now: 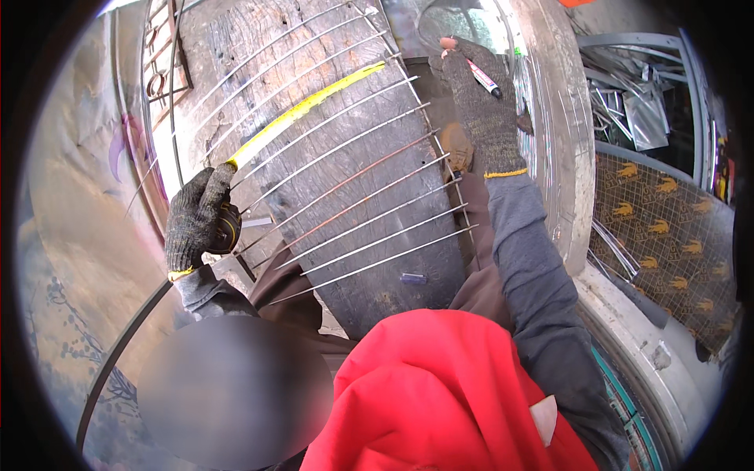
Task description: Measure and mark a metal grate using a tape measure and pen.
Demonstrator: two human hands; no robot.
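My left hand, in a dark knit glove, grips a black tape measure case. Its yellow tape blade runs up and to the right across several thin metal rods that lie side by side on a worn dark workbench. My right hand, also gloved, rests at the rods' right ends and holds a marker pen with a red body and black tip.
A curved metal frame lies at the bench's left. Large metal rings sit on the right, with metal scrap and a dark patterned sheet beyond. A red garment fills the bottom.
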